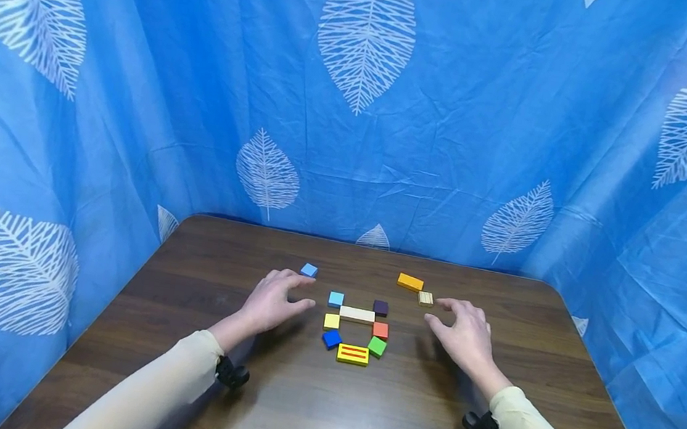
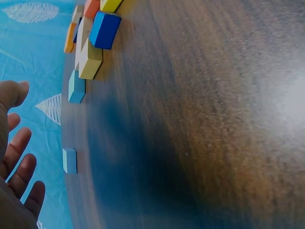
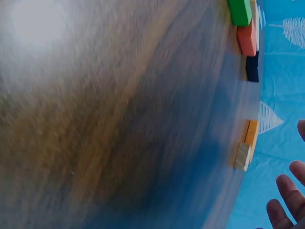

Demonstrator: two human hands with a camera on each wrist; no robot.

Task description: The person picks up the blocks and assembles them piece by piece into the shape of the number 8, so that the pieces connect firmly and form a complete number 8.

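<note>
My left hand (image 1: 268,301) hovers over the table left of a ring of small coloured blocks, fingers relaxed and holding nothing. Nearest to it are a light blue block (image 1: 309,270) beyond the fingertips, and a sky-blue block (image 1: 336,299) and a yellow block (image 1: 331,322) to its right. My right hand (image 1: 465,332) is held above the table on the other side, fingers loosely spread, also holding nothing. Close to its fingertips lie a striped beige block (image 1: 425,299) and an orange block (image 1: 410,282). Between the hands a long cream block (image 1: 357,315) crosses the ring.
A dark block (image 1: 380,308), a red block (image 1: 380,331), a green block (image 1: 377,347), a blue block (image 1: 332,339) and a yellow block with red stripes (image 1: 353,354) complete the group. Blue leaf-print curtains (image 1: 432,146) surround the brown wooden table (image 1: 301,421).
</note>
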